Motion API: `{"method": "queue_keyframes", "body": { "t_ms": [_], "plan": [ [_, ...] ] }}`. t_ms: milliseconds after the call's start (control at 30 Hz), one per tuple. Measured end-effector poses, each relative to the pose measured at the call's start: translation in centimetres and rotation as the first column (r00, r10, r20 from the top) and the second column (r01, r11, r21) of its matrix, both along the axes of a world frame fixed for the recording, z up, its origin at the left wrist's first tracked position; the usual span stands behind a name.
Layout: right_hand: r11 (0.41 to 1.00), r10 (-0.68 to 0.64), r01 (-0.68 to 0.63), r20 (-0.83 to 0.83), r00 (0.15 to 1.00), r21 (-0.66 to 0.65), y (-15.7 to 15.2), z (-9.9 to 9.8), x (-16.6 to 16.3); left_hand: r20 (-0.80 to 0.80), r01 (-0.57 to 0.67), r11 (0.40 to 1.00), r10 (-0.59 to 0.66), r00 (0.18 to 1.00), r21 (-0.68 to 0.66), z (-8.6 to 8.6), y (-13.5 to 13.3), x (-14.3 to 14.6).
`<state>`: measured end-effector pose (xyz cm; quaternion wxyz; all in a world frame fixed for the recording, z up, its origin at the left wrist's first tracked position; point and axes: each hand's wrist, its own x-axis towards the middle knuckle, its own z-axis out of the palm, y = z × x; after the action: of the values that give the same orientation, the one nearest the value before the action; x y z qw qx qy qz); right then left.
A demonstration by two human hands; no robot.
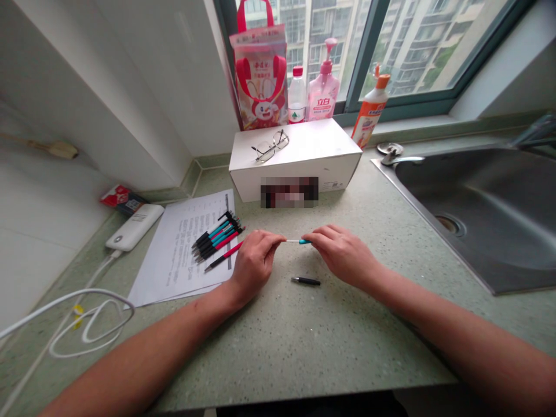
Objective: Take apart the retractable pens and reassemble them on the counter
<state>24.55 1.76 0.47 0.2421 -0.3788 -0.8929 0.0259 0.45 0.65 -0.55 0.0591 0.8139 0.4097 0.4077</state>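
Observation:
A thin pale pen refill (292, 241) spans the gap between my two hands above the counter. My left hand (256, 258) pinches its left end with closed fingers. In the fingers of my right hand (341, 252) is a blue pen barrel (305, 241), and the refill's right end meets it; how far it reaches inside is hidden. Below them, a black pen grip section with a silver tip (306, 281) lies on the counter. Beside my left hand, several pens (219, 234) in black, blue and red lie on printed sheets, with a red pen (223, 257) partly hidden behind that hand.
Printed paper (169, 255) and a white power bank (135, 227) with a cable lie left. A white box (295, 150) bearing glasses (271, 147) stands behind my hands. Bottles (324, 87) and a bag (262, 87) line the window. A steel sink (478, 220) is at right.

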Motion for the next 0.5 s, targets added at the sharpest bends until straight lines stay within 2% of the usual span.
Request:
{"method": "queue_keyframes", "body": {
  "t_ms": [67,133,267,333,367,433,500],
  "plan": [
    [0.998,0.056,-0.055,0.032,0.998,-0.025,-0.21,-0.25,-0.2,-0.027,0.04,0.999,-0.04,0.999,0.007,-0.15,-0.07,0.14],
    [0.996,0.059,-0.057,0.029,0.998,-0.068,-0.5,-0.32,-0.37,-0.033,0.061,0.998,-0.061,0.998,0.018,-0.24,-0.15,0.21],
    [0.985,-0.034,0.027,-0.041,0.999,-0.17,-0.83,0.08,-0.38,0.052,-0.076,0.993,0.072,0.996,0.091,0.15,-0.52,0.08],
    [0.98,-0.076,0.054,-0.113,0.991,-0.193,-0.77,0.29,-0.26,0.067,-0.076,0.988,0.067,0.995,0.134,0.48,-0.78,0.02],
    [0.979,-0.091,0.062,-0.146,0.985,-0.193,-0.71,0.33,-0.19,0.038,-0.018,0.99,0.013,0.999,0.14,0.6,-0.89,0.06],
    [0.981,-0.111,0.078,-0.186,0.976,-0.178,-0.58,0.27,-0.07,-0.089,0.176,0.977,-0.166,0.982,0.117,0.65,-1.01,0.28],
    [0.982,-0.124,0.092,-0.196,0.973,-0.165,-0.48,0.1,-0.01,-0.241,0.345,0.937,-0.325,0.915,0.047,0.46,-1.0,0.66]
  ]
}}
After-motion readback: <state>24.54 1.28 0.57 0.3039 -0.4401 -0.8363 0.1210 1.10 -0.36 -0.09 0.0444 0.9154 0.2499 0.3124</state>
